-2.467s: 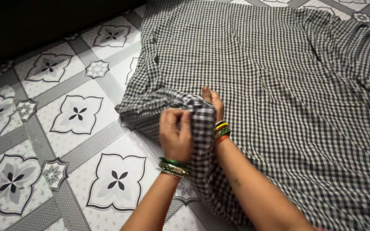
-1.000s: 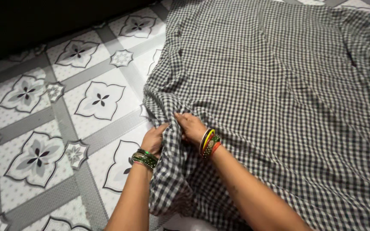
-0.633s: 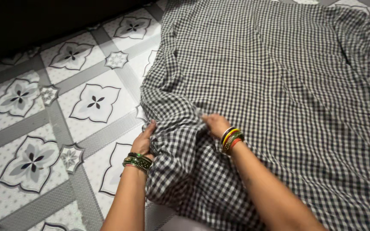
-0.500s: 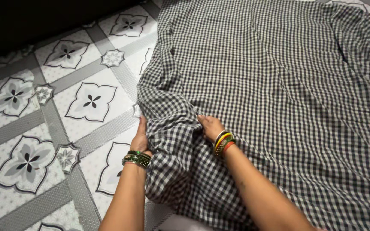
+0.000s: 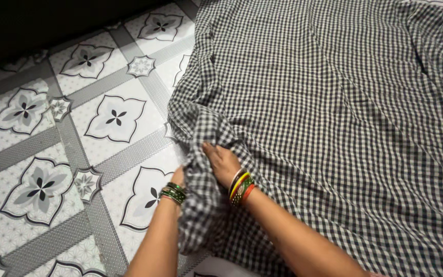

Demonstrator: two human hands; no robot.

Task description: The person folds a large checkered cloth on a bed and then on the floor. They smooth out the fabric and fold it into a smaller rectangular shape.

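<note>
A large black-and-white checked cloth (image 5: 334, 102) lies spread on the floor. Its near left edge is bunched into a raised fold (image 5: 201, 154). My right hand (image 5: 223, 163) grips that bunched fold from the right; bangles ring its wrist. My left hand (image 5: 179, 177) is mostly hidden under the same fold, with only its back and the green bangles showing, and it holds the cloth from the left side.
Patterned grey-and-white floor tiles (image 5: 78, 133) with flower motifs fill the left half. A dark shadowed area (image 5: 37, 25) runs along the top left. The cloth covers the floor to the right and far edges of view.
The hands have drawn closer together and pulled the cloth's edge up into a tighter bunch. My left hand has slipped further under the fold.
</note>
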